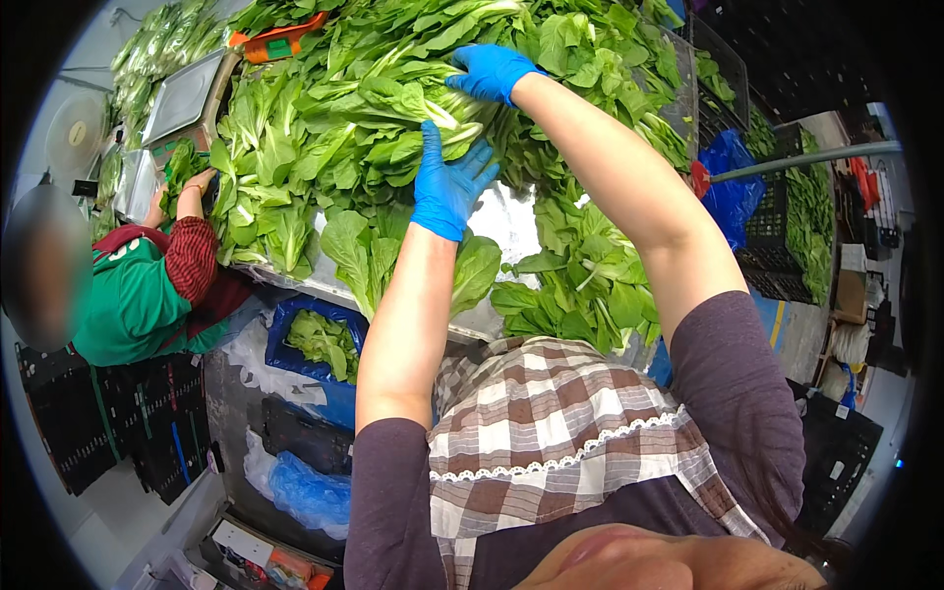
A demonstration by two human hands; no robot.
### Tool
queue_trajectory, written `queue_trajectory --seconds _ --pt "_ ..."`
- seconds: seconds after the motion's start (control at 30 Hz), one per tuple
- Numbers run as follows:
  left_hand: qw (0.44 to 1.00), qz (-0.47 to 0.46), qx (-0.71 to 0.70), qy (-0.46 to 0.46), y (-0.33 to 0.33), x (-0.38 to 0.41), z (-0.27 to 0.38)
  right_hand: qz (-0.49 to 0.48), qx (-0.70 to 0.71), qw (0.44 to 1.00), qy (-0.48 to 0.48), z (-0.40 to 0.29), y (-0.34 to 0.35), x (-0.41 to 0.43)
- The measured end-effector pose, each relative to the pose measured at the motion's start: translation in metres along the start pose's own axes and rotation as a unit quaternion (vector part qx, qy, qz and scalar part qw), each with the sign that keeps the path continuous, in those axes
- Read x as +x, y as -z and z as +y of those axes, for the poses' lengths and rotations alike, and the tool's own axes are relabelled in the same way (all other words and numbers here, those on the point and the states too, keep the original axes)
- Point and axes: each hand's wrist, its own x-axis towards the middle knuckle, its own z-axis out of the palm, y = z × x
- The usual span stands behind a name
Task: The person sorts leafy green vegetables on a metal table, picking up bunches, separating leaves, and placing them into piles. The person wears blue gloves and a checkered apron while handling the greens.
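Observation:
A big heap of leafy greens with pale stems [369, 140] covers the metal table before me. My left hand [453, 181], in a blue glove, has its thumb and fingers spread, and its fingers and thumb are against the stem ends of the heap's near side. Farther out, my right hand [490, 72], also gloved in blue, rests on the stems with its fingers bent; leaves hide whether it grips any. Below my left hand, loose greens [361, 254] lie at the table's near edge. Another bunch [582, 273] lies to the right, past a bare shiny patch of table [509, 221].
At the left, another person [147, 295] handles greens beside a weighing scale [184, 99]. An orange scale [280, 40] stands at the back. A blue-lined bin [276, 346] with leaves sits below the table. Black crates [771, 214] with greens and a metal pole [804, 160] are at right.

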Motion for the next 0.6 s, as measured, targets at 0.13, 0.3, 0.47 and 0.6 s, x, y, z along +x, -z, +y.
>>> queue_trajectory --seconds 0.13,0.3,0.47,0.6 --pt "0.999 0.026 -0.019 -0.006 -0.005 -0.009 -0.003 -0.016 0.03 0.999 0.041 -0.01 -0.006 -0.028" --pt "0.999 -0.024 -0.016 -0.045 0.003 -0.022 -0.018 -0.012 0.092 0.996 -0.001 -0.032 -0.016 -0.087" --pt "0.998 -0.039 -0.029 -0.048 0.02 -0.035 -0.041 0.045 0.167 0.984 -0.033 -0.029 -0.034 -0.147" --pt "0.996 0.025 0.074 -0.052 0.033 -0.05 -0.072 0.185 0.205 0.96 -0.054 -0.004 -0.083 -0.199"
